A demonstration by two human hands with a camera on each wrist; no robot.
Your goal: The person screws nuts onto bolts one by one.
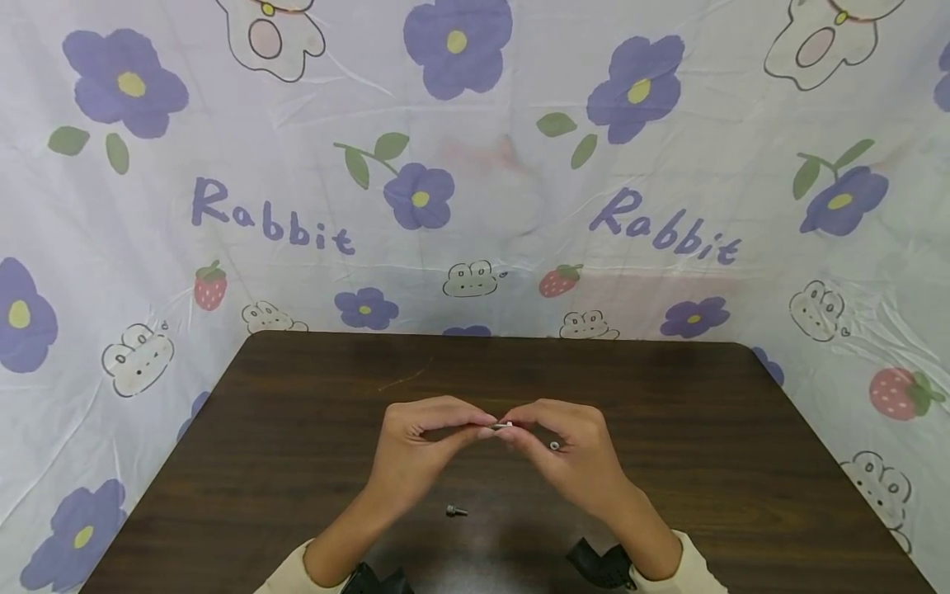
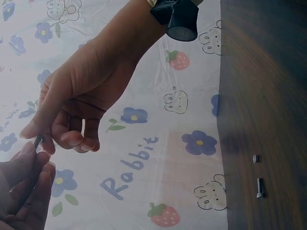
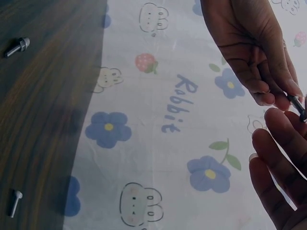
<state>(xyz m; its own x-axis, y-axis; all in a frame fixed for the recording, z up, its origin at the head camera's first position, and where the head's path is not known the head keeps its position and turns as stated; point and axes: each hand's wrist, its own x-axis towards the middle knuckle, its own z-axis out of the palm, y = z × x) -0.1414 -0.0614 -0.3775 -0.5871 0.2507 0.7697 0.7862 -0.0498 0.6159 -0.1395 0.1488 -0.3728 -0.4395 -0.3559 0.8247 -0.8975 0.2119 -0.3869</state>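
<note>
In the head view my left hand (image 1: 419, 445) and right hand (image 1: 579, 450) meet fingertip to fingertip above the table. Between them, both pinch a small metal screw (image 1: 503, 426), partly hidden by the fingers. The right wrist view shows the same screw (image 3: 296, 106) dark and thin, with a wider end toward my right fingers (image 3: 276, 153). Below the hands a short metal bolt (image 1: 456, 511) lies on the table. A second small screw (image 1: 554, 445) shows its round pale head beside my right thumb, its shaft hidden there; the right wrist view shows the shaft.
A dark brown wooden table (image 1: 297, 462) spreads under the hands. Behind and beside it hangs a white cloth (image 1: 512, 206) printed with flowers, rabbits and strawberries. Black wrist devices (image 1: 599, 564) sit on both forearms near the front.
</note>
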